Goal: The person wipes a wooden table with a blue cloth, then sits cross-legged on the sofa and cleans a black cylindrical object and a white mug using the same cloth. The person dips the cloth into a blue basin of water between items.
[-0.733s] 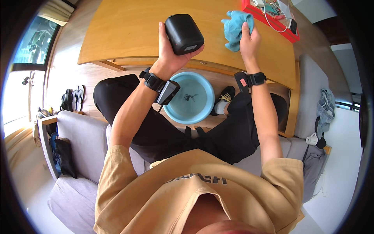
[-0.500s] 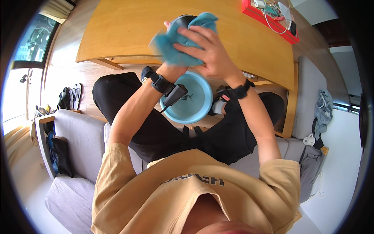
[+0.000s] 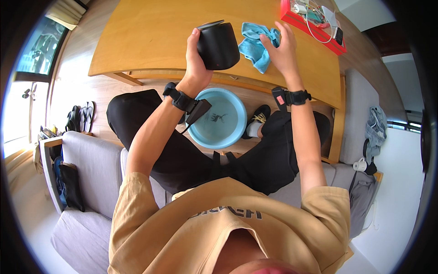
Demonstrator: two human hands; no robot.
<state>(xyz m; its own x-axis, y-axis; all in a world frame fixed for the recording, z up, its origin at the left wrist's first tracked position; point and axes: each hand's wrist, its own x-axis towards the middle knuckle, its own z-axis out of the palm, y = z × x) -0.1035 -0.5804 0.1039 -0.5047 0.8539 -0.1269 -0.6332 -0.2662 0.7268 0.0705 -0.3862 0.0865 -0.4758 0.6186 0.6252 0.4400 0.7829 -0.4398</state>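
Observation:
A squat black cylinder [image 3: 219, 48] with a rounded lower edge, a thin disc-like top and a tiny red spot is held over the near part of the wooden table [image 3: 159, 32]. My left hand [image 3: 198, 61] is wrapped around its left side, closed on it. On the tabletop just right of the cylinder lies a crumpled blue cloth [image 3: 256, 48]. Beside the cloth's right side, my right hand [image 3: 284, 54] is raised with fingers apart and nothing in them. Both wrists wear black straps with small devices.
A light-blue basin [image 3: 219, 118] with water stands on the floor between my feet. At the table's far right sits a red box [image 3: 315, 25] of cables and small items. A grey sofa [image 3: 93, 169], a white mug [image 3: 360, 164] and sandals [image 3: 86, 114] surround me.
The blue cloth has left my right hand and now lies on the table. My right hand has moved right and opened. My left hand still holds the cylinder, now uncovered.

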